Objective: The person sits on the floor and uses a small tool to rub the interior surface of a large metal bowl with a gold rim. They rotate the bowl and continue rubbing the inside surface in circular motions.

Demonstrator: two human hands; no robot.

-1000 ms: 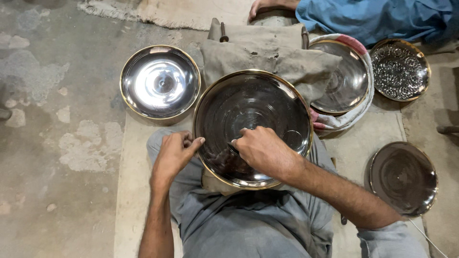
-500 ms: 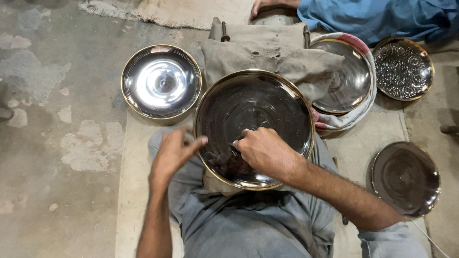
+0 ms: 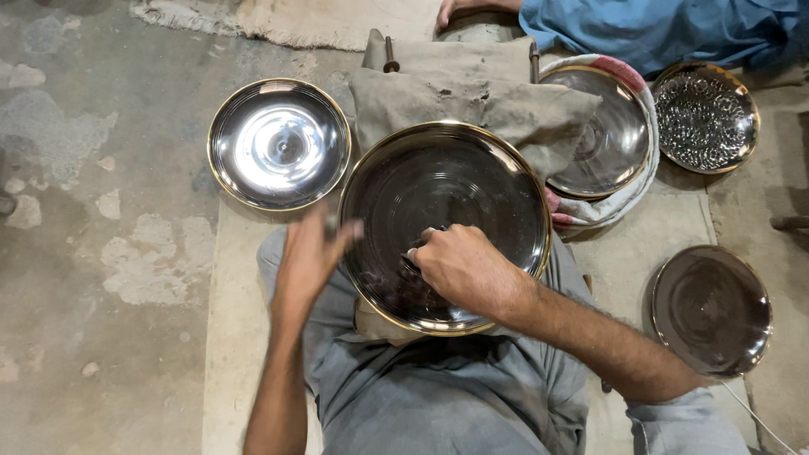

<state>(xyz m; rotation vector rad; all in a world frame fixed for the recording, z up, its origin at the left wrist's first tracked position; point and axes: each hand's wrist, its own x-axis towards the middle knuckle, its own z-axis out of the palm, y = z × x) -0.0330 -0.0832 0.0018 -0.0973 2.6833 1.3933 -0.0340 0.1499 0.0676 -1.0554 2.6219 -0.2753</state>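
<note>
A large round brass-rimmed metal plate lies on my lap. My right hand rests inside it near the front, fingers closed on a thin metal punch whose tip touches the plate's surface. My left hand is raised at the plate's left rim and blurred by motion. It seems to grip a small dark tool between thumb and fingers. A grey cloth pad lies under the plate's far edge.
A shiny plate sits on the floor at the left. Another plate rests on a cloth ring, with a hammered-pattern plate beyond it and a dull plate at the right. Another person's hand and blue sleeve are at the top.
My left hand has lifted off the plate's left rim and swung up and left, now blurred. My right hand has stayed put in the plate.
</note>
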